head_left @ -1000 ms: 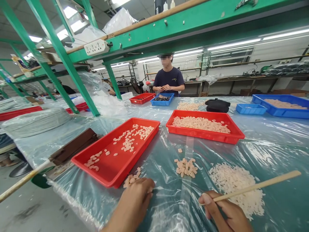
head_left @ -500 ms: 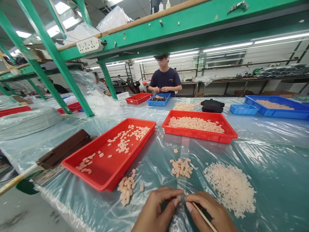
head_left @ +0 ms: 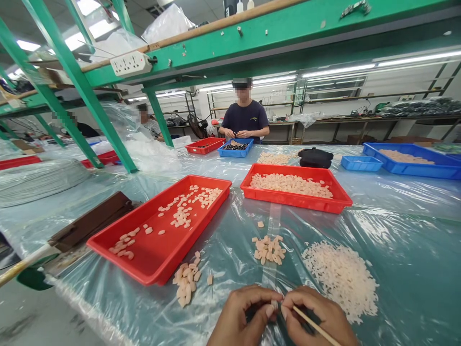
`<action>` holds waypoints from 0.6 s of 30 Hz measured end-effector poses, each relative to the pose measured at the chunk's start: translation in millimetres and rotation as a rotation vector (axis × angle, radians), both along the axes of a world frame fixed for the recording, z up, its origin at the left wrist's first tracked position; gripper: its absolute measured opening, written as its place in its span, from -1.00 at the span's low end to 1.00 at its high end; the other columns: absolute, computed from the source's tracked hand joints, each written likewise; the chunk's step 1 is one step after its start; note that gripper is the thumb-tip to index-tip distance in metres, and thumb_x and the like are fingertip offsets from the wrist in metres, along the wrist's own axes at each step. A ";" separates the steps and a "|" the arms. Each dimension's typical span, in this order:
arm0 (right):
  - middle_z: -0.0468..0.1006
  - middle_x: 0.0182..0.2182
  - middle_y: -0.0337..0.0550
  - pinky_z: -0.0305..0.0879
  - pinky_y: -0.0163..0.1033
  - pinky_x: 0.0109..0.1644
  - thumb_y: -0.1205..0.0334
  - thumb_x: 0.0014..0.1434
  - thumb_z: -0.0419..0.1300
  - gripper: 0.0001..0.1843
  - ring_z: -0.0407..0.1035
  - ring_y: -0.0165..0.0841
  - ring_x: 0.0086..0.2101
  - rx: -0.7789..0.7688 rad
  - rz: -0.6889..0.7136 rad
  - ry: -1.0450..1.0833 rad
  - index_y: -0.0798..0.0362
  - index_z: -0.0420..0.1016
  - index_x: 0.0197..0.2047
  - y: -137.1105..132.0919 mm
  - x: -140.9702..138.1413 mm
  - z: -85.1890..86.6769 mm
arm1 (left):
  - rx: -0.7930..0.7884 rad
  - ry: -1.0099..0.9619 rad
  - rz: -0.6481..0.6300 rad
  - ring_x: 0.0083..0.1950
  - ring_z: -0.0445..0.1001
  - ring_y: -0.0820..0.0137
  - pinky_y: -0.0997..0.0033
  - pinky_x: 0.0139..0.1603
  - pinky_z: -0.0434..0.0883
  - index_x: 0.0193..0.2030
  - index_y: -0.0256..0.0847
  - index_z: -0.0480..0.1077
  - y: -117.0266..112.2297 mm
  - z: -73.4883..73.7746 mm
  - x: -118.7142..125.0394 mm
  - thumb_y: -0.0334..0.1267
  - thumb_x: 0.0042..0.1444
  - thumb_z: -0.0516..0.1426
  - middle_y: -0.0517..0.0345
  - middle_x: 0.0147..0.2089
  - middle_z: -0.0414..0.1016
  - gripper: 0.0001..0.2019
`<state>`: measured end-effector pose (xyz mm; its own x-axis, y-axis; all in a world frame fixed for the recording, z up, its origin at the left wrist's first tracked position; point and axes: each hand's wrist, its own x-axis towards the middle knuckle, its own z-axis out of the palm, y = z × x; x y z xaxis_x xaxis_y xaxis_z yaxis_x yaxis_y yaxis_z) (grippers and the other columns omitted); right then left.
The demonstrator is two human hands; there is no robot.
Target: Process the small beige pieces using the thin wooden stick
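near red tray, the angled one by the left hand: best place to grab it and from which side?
Probably the near short rim of the red tray, from the worker's side. That raised lip faces the table edge and is bare, with only a small pile of pale pieces beside its corner. The loose pieces inside lie mid-tray and toward the far end, so keep it level.

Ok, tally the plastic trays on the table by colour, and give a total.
Red plastic trays: 4
Blue plastic trays: 3
Total: 7; a further red edge at far left may be another.
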<state>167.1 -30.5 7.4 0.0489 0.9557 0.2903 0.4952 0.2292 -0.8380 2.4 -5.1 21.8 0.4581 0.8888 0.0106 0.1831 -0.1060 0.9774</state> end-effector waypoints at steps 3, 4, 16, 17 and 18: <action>0.40 -0.62 -0.28 0.19 -0.38 -0.53 0.21 -0.02 0.06 -0.81 0.31 -0.41 -0.62 -0.009 -0.008 0.011 -0.01 0.44 -0.57 0.7 2.1 1.9 | -0.014 -0.035 0.060 -0.27 0.52 0.31 0.43 -0.22 0.43 -0.12 -0.18 0.55 -1.1 -5.4 -3.9 -0.14 0.16 0.13 0.03 -0.30 0.57 -0.74; 0.40 -0.61 -0.27 0.20 -0.38 -0.52 0.20 -0.01 0.06 -0.80 0.32 -0.40 -0.60 -0.022 -0.004 0.034 0.00 0.45 -0.56 0.7 1.9 2.3 | -0.013 -0.031 0.066 -0.26 0.52 0.30 0.42 -0.21 0.43 -0.11 -0.17 0.54 -1.2 -6.4 -4.9 -0.13 0.16 0.13 0.03 -0.30 0.58 -0.74; 0.45 -0.59 -0.25 0.22 -0.37 -0.47 0.20 -0.05 0.08 -0.83 0.35 -0.38 -0.56 -0.061 0.007 0.104 0.02 0.46 -0.55 1.3 -1.1 0.2 | 0.117 0.094 -0.091 -0.17 0.52 0.23 0.38 -0.15 0.40 -0.03 -0.18 0.52 2.4 7.0 2.4 -0.26 0.17 0.11 -0.07 -0.15 0.60 -0.73; 0.44 -0.60 -0.26 0.21 -0.37 -0.47 0.21 -0.07 0.08 -0.84 0.34 -0.38 -0.56 -0.065 0.005 0.108 0.02 0.45 -0.56 1.3 -1.4 1.8 | 0.120 0.097 -0.091 -0.15 0.52 0.23 0.37 -0.13 0.40 -0.03 -0.18 0.52 2.5 6.0 2.4 -0.25 0.16 0.12 -0.07 -0.13 0.60 -0.73; 0.41 -0.62 -0.27 0.20 -0.37 -0.48 0.21 -0.10 0.08 -0.85 0.32 -0.39 -0.57 -0.077 0.006 0.116 0.02 0.44 -0.58 1.2 -1.9 3.7 | 0.112 0.092 -0.084 -0.14 0.52 0.22 0.36 -0.12 0.40 -0.05 -0.18 0.53 2.4 4.8 2.4 -0.24 0.16 0.13 -0.06 -0.13 0.60 -0.74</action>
